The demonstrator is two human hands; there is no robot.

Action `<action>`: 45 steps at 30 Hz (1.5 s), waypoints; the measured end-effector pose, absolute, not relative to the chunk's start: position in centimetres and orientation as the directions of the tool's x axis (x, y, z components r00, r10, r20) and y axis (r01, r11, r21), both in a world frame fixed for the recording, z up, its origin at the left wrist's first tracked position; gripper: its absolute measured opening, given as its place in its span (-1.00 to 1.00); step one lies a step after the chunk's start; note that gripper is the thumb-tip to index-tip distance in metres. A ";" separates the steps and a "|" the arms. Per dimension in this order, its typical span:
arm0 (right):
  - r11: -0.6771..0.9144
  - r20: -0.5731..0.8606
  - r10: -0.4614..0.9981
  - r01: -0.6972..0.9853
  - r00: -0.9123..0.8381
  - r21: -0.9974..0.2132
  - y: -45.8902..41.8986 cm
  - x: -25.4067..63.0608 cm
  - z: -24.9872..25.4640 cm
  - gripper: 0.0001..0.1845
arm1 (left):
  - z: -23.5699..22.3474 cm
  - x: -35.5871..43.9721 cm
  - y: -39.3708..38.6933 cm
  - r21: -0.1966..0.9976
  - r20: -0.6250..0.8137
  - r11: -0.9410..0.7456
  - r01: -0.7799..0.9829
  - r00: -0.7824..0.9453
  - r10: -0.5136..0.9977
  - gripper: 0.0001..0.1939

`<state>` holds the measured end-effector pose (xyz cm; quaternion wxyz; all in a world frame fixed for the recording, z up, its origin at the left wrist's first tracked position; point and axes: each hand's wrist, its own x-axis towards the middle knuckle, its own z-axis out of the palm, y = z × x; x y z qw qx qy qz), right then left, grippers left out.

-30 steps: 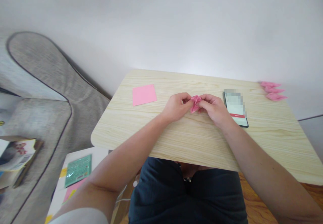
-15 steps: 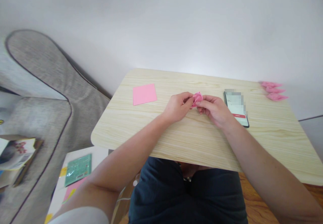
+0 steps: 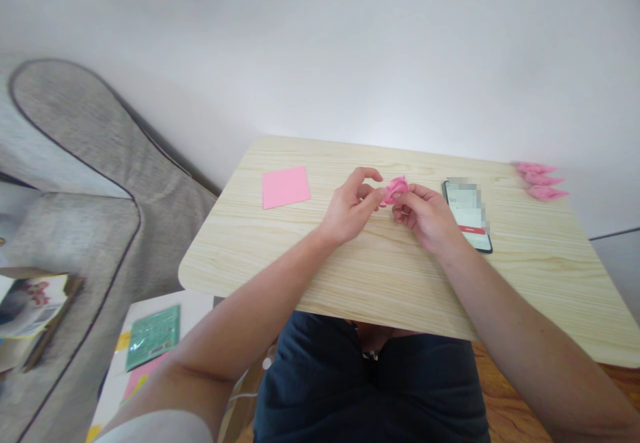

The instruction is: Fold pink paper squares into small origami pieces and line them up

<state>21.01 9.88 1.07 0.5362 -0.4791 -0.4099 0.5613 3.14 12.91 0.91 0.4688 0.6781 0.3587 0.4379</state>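
Note:
A small folded piece of pink paper is pinched between the thumb and fingers of my right hand, just above the table. It looks curved and layered; its exact shape is too small to tell. Beside its left edge is my left hand, index finger raised and apart from the thumb. The left thumb tip reaches the paper's edge, though I cannot tell whether it touches. Flat on the table to the left lies a square of pink paper. Several folded pink paper pieces sit at the table's far right corner.
A phone with its screen lit lies right of my right hand on the pale wooden table. Below left, a green packet rests on a white surface. A grey sofa stands left, and a white wall rises behind.
My left hand has loosened from the folded pink paper, its index finger lifting and spreading from the thumb. My right hand still holds the paper, now slightly higher and further right.

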 end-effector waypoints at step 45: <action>-0.110 -0.104 0.994 -0.241 -0.039 -0.964 9.6 20.8 1.8 -0.82 | 1.0 3.0 13.3 0.817 0.435 -0.530 0.228 0.361 0.825 -0.84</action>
